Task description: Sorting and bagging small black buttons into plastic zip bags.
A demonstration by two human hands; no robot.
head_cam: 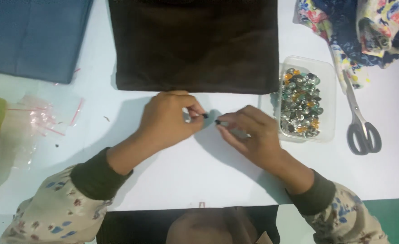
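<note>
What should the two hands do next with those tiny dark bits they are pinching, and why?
Probably bring the two tiny dark pieces together. The left hand pinches one small dark piece and the right hand pinches another small dark piece, tips facing each other with only a small gap between, above the white table.

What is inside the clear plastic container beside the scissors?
The clear plastic container holds a heap of small beads, silvery, green, orange and dark. Lower layers and the container's floor there are covered.
</note>
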